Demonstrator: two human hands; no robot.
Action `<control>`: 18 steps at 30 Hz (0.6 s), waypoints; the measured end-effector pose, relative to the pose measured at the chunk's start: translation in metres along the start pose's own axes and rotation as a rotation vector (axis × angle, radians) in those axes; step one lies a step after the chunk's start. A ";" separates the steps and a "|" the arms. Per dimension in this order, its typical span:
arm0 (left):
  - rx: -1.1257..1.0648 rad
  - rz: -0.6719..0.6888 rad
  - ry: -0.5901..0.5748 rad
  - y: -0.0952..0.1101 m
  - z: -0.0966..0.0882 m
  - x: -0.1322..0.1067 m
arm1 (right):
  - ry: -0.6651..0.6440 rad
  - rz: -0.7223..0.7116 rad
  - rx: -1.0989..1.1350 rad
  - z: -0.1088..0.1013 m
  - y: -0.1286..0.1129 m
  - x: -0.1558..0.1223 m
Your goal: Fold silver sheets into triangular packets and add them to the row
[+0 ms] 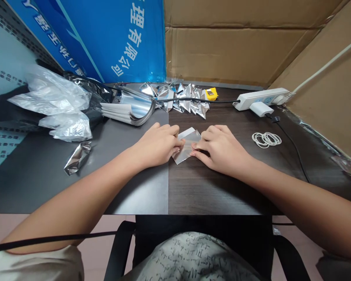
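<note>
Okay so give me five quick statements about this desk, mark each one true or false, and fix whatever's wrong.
1. The left hand and right hand both touch the thin silvery sheet. True.
2. A red cup stands beside the folded silvery packets. False: a yellow tape measure is there.
3. The white loops lie to the right of the right hand. True.
4. The power strip lies left of the left hand. False: it lies toward the right, at the back.
5. The crumpled foil packet is nearer the person than the clear plastic bag. True.
</note>
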State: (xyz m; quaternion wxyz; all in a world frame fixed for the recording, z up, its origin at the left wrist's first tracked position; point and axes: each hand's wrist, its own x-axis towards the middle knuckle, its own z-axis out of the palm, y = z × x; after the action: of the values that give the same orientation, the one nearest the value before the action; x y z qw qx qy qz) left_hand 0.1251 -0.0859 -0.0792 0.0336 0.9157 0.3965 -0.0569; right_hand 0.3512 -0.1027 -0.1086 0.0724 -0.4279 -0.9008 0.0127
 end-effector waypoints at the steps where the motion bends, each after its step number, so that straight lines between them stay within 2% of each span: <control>1: 0.005 -0.002 -0.008 0.003 0.000 0.000 | -0.007 0.004 0.027 0.000 0.000 0.001; 9: -0.081 -0.044 -0.091 0.009 -0.003 0.002 | -0.143 0.111 0.353 0.003 0.007 0.009; 14: -0.150 0.005 -0.082 0.008 -0.006 -0.002 | -0.237 0.151 0.338 -0.006 0.001 0.011; 18: -0.176 -0.002 -0.046 0.012 -0.002 -0.002 | -0.299 0.248 0.303 -0.013 -0.006 0.009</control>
State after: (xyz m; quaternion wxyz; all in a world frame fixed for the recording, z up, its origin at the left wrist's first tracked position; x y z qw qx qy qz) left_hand 0.1323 -0.0950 -0.0767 0.1227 0.9072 0.4002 -0.0428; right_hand 0.3427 -0.1000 -0.0940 -0.0001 -0.5129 -0.8299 0.2197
